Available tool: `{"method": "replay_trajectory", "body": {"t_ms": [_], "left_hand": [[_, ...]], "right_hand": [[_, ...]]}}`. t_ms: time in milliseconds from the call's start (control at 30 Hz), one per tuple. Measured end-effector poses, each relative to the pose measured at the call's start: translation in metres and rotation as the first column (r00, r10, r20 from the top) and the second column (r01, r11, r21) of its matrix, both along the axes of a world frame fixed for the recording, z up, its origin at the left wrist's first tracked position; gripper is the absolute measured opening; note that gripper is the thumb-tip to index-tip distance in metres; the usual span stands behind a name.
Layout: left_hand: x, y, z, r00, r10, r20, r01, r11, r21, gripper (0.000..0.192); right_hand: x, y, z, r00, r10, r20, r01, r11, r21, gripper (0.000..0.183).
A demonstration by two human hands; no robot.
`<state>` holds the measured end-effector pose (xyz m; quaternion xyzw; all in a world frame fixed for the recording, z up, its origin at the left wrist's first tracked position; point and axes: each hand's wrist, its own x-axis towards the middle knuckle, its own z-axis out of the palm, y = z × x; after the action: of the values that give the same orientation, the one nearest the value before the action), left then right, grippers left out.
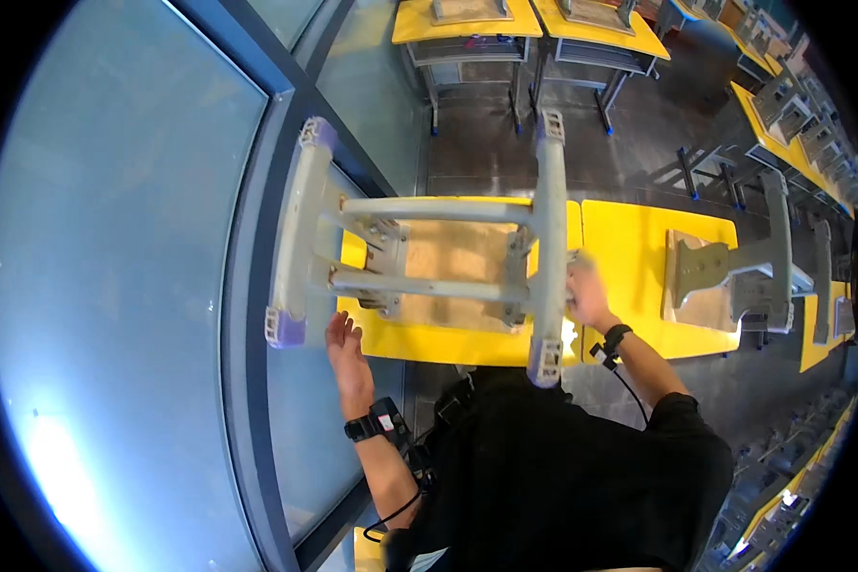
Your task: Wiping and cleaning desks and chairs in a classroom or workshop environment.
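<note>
An upturned stool with a wooden seat [457, 261] and grey metal legs [552, 193] rests on a yellow desk top [443, 348], its feet with pale purple caps pointing up. My left hand [349, 354] is beside the stool's left side at the desk's near left edge, fingers partly spread; no object shows in it. On the other side, my right hand [588, 289] is at the right leg frame, which partly hides its fingers; whether they grip the frame is unclear. Both wrists wear black bands with small devices and cables.
Glass panels in a dark frame [257, 286] run along the left. A second yellow desk [618, 286] adjoins on the right, bearing another upturned stool [740, 268]. Further yellow desks with upturned stools stand at the top [465, 32] and right [794, 146].
</note>
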<state>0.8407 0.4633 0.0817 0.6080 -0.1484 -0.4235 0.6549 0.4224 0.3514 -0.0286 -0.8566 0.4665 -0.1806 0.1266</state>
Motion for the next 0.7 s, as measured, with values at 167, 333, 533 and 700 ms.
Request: {"method": "replay_trajectory", "body": {"t_ms": [167,333,533,700], "left_hand": [[0.000,-0.031,0.023,0.968,-0.201,0.150,0.214,0.974,-0.073,0.053],[0.007,-0.048,0.020,0.947,-0.284,0.148,0.289,0.957,-0.014,0.054],[0.007,-0.075,0.027,0.940,-0.339,0.016,0.338,0.930,-0.144,0.050],[0.012,-0.085,0.025,0.862,-0.492,0.120,0.503,0.859,-0.097,0.053]], "right_hand": [[0.013,-0.089,-0.012,0.947,-0.316,0.051,0.320,0.937,-0.141,0.039],[0.047,-0.111,0.006,0.936,-0.348,0.042,0.350,0.936,-0.032,0.041],[0.042,-0.046,-0.001,0.944,-0.314,0.100,0.306,0.948,0.088,0.045],[0.035,0.048,0.021,0.976,-0.209,0.069,0.192,0.962,0.192,0.045]]}}
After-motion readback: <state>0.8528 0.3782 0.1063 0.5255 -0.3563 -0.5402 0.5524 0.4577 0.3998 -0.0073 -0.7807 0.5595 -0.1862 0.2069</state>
